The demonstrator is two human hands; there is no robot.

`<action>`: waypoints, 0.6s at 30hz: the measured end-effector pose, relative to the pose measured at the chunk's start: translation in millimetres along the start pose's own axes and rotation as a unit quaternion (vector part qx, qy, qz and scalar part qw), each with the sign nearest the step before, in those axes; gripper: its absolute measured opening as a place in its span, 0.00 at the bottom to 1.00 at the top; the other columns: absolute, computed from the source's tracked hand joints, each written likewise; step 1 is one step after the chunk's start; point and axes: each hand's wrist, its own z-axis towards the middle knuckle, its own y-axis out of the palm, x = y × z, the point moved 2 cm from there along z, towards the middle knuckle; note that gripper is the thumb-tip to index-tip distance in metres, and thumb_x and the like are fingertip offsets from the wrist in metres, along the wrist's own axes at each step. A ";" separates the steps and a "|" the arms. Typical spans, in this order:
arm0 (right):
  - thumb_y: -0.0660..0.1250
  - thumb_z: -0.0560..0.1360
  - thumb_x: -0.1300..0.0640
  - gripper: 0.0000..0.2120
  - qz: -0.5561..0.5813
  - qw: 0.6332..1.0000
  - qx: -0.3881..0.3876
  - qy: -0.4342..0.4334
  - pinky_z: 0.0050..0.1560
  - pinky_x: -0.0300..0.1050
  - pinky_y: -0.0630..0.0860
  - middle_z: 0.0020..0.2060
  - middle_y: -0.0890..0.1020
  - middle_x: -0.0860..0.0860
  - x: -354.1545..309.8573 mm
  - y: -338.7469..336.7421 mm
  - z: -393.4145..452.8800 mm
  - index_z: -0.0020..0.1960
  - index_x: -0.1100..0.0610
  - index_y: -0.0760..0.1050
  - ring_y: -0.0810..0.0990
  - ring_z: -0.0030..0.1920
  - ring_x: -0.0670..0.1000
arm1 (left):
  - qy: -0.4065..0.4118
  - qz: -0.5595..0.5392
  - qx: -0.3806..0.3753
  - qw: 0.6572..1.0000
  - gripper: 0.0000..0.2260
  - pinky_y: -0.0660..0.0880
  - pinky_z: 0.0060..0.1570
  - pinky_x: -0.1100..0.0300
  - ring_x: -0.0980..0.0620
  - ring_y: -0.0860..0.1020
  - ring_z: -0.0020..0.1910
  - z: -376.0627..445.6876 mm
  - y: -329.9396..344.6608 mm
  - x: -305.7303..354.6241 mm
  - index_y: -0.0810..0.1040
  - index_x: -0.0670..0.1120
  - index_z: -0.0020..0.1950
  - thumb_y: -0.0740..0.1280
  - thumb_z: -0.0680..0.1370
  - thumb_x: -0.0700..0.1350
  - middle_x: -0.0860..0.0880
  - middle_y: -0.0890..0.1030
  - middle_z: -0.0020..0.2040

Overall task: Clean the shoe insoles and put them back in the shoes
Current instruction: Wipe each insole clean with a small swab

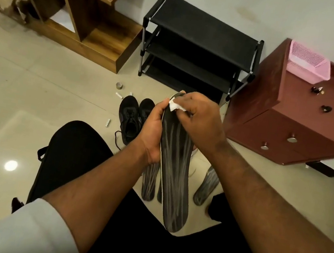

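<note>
Left grip wrapped around the edge of a long dark streaked insole, held up over the lap, toe end away from the body. Right grip pinching a small white wipe against that toe end. Wiping apparently mid-way on this insole. On the floor just beyond the knees, more insoles of the same pattern, at least two and possibly three, partly hidden behind the held one; cleaned or not, impossible to tell. Pair of black shoes side by side on the floor behind the left hand, openings seemingly without insoles, so refitting likely all still ahead. Further out, black shoe rack with bare shelves. To the right, red-brown cabinet carrying a pink basket, contents not visible, plus a few small dark items.
</note>
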 end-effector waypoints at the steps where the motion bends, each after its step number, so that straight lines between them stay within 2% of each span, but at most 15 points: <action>1: 0.65 0.76 0.59 0.11 -0.013 1.000 -0.016 -0.016 0.50 0.40 0.74 0.47 0.81 0.53 -1.4 -2.9 0.0 0.55 0.59 0.81 0.78 0.48 0.49 | -0.002 0.002 -0.001 1.000 0.28 0.75 0.58 0.48 0.45 0.83 0.50 -2.4 2.0 -0.2 0.87 0.46 0.49 0.56 0.78 0.66 0.42 0.84 0.51; 3: 0.65 0.76 0.58 0.10 -0.033 0.999 -0.016 -0.013 0.49 0.43 0.74 0.46 0.80 0.53 2.7 -12.8 4.9 0.54 0.59 0.81 0.77 0.48 0.49 | -0.015 0.014 -0.007 1.000 0.29 0.70 0.64 0.42 0.42 0.80 0.54 -7.1 5.2 -2.3 0.86 0.46 0.52 0.57 0.78 0.67 0.40 0.83 0.54; 5: 0.63 0.75 0.58 0.10 -0.044 0.999 -0.002 0.012 0.47 0.49 0.76 0.44 0.80 0.54 9.1 -23.3 9.2 0.52 0.58 0.82 0.77 0.46 0.50 | -0.019 0.027 -0.012 0.999 0.30 0.69 0.63 0.40 0.41 0.80 0.52 -12.7 10.5 -5.0 0.86 0.43 0.52 0.56 0.78 0.66 0.39 0.83 0.53; 7: 0.63 0.75 0.59 0.10 -0.038 0.999 0.006 0.017 0.48 0.52 0.76 0.44 0.80 0.54 8.2 -28.8 6.7 0.51 0.59 0.82 0.77 0.46 0.51 | -0.018 0.027 -0.017 0.999 0.29 0.74 0.55 0.43 0.42 0.83 0.47 -17.3 13.6 -6.4 0.86 0.42 0.49 0.55 0.79 0.62 0.39 0.84 0.49; 9: 0.65 0.75 0.60 0.10 -0.017 1.000 -0.018 -0.011 0.48 0.48 0.76 0.45 0.81 0.54 -2.9 -29.6 -3.8 0.53 0.59 0.82 0.78 0.47 0.50 | -0.005 0.025 -0.008 1.000 0.27 0.80 0.46 0.48 0.43 0.84 0.42 -25.2 16.7 -6.2 0.87 0.43 0.44 0.55 0.80 0.60 0.40 0.84 0.45; 11: 0.66 0.75 0.60 0.10 -0.015 0.997 -0.056 -0.055 0.47 0.44 0.75 0.45 0.80 0.55 -13.3 -28.4 -14.1 0.54 0.60 0.81 0.77 0.47 0.50 | -0.005 0.010 -0.011 1.000 0.26 0.82 0.40 0.48 0.43 0.84 0.40 -30.5 16.0 -7.0 0.87 0.43 0.45 0.57 0.80 0.60 0.40 0.85 0.45; 13: 0.66 0.75 0.60 0.10 -0.037 0.995 -0.073 -0.060 0.45 0.46 0.75 0.44 0.80 0.55 -9.7 -30.6 -13.1 0.53 0.60 0.81 0.76 0.47 0.52 | -0.011 0.006 -0.010 1.000 0.28 0.82 0.40 0.47 0.42 0.84 0.42 -36.5 14.0 -9.9 0.87 0.41 0.48 0.56 0.80 0.62 0.38 0.84 0.47; 16: 0.64 0.75 0.58 0.11 -0.109 0.990 -0.072 -0.049 0.46 0.50 0.74 0.44 0.79 0.54 5.6 -34.9 -5.2 0.54 0.58 0.81 0.76 0.47 0.54 | -0.023 0.030 -0.002 0.999 0.33 0.80 0.49 0.46 0.40 0.82 0.49 -39.5 7.1 -12.5 0.85 0.40 0.54 0.54 0.79 0.66 0.37 0.83 0.53; 18: 0.64 0.75 0.59 0.12 -0.145 0.983 -0.088 -0.075 0.46 0.50 0.73 0.45 0.80 0.54 3.1 -32.8 -9.5 0.55 0.58 0.80 0.76 0.47 0.55 | -0.032 0.032 -0.001 0.999 0.33 0.79 0.50 0.44 0.39 0.82 0.51 -39.0 5.2 -12.4 0.83 0.40 0.57 0.55 0.79 0.67 0.37 0.82 0.55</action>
